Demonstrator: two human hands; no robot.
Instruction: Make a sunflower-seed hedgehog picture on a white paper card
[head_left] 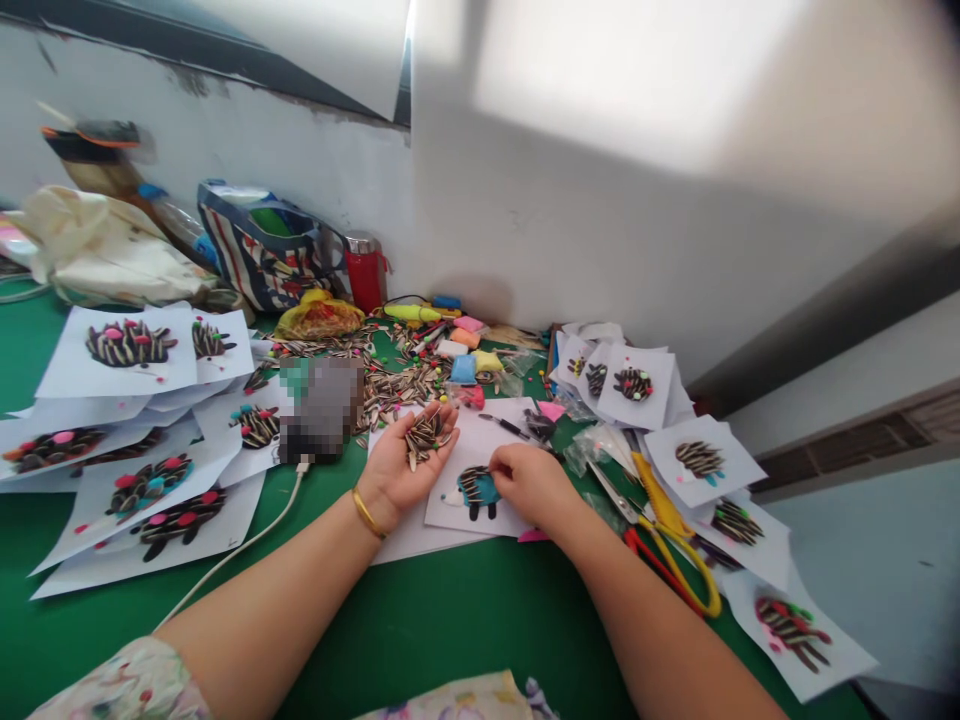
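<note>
My left hand [401,462] is turned palm up and cupped around a small heap of striped sunflower seeds [424,440]. Just to its right lies a white sheet [442,515] bearing a hedgehog figure [475,490] with a blue clay body, dark feet and several seeds stuck along its left and upper part. The fingers of my right hand [529,485] are pinched together at the right edge of that blue body. Whatever those fingertips hold is hidden. A black pen [504,427] rests on paper above the figure.
Loose seeds [397,390] and coloured clay packs [464,370] spread behind my hands. Scissors [679,555] lie to the right. Finished-looking hedgehog sheets [172,500] pile up on the left, others [701,460] on the right. A phone-like device [319,410] trails a white cable [247,545].
</note>
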